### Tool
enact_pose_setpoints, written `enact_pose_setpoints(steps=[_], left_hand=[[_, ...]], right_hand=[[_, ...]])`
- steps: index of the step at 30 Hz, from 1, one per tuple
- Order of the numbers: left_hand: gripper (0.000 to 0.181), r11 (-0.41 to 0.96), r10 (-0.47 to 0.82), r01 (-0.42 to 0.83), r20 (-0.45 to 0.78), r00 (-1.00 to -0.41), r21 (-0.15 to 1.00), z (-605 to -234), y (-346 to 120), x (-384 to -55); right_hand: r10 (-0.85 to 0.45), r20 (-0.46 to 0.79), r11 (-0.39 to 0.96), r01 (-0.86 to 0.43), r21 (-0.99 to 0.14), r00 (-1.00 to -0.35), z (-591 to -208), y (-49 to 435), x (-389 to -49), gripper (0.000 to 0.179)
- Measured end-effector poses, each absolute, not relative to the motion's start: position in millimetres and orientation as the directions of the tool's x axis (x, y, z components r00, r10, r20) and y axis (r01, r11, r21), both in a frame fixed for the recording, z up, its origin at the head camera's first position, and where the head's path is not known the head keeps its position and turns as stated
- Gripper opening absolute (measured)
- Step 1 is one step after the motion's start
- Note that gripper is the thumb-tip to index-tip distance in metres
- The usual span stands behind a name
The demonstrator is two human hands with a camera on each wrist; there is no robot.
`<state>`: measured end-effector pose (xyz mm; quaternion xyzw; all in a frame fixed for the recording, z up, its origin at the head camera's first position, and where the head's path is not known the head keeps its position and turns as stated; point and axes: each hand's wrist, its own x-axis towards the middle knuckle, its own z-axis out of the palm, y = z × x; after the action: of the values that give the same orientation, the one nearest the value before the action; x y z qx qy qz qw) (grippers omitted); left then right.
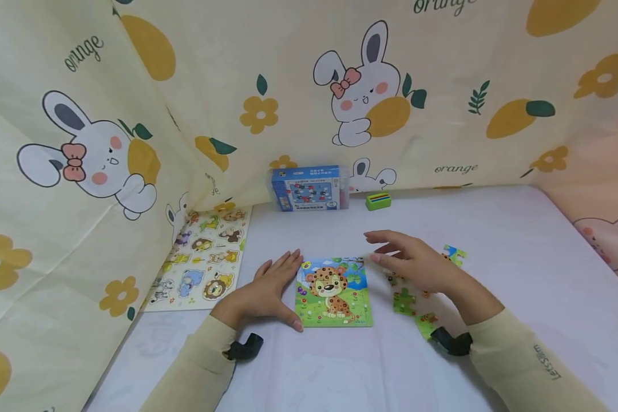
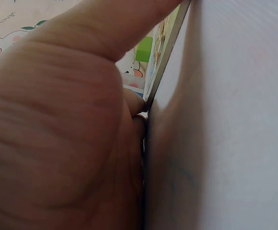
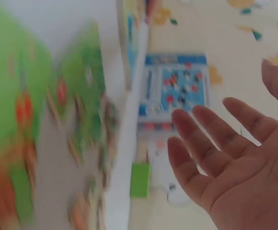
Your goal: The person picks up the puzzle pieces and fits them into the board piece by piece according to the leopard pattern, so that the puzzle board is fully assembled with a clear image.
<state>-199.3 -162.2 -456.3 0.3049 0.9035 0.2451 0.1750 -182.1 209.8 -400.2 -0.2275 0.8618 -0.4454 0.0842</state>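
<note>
A square leopard jigsaw puzzle (image 1: pixel 333 294) lies flat on the table, its picture showing a spotted leopard on green grass. Along its left side rests my left hand (image 1: pixel 268 294), fingers extended, with the thumb near the lower left corner and the fingertips at the upper left. In the left wrist view the puzzle's edge (image 2: pixel 165 57) stands between thumb and fingers. My right hand (image 1: pixel 417 260) is raised to the right of the puzzle, holding nothing, its fingers spread in the right wrist view. Beneath and beside it lie several loose puzzle pieces (image 1: pixel 404 302), partly hidden by the hand.
On the left lies an animal sticker sheet or board (image 1: pixel 201 263). At the back stand a blue boxed set (image 1: pixel 309 189) and a small green block with coloured stripes (image 1: pixel 378 201). Rabbit-print cloth (image 1: pixel 288 68) encloses the back and sides of the white table (image 1: pixel 309 372).
</note>
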Motion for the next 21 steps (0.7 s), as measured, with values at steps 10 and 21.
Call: enact_pose_setpoints(steps=[10, 21], left_hand=[[0.153, 0.703, 0.630, 0.451, -0.187, -0.754, 0.549, -458, -163, -199], [0.154, 0.708, 0.624, 0.444, -0.193, -0.757, 0.549, -455, -163, -198]], right_hand=[[-0.293, 0.186, 0.328, -0.281, -0.902, -0.938, -390, 282, -193, 0.050], [-0.161, 0.158, 0.230, -0.193, -0.954, -0.974, -418, 336, -202, 0.049]])
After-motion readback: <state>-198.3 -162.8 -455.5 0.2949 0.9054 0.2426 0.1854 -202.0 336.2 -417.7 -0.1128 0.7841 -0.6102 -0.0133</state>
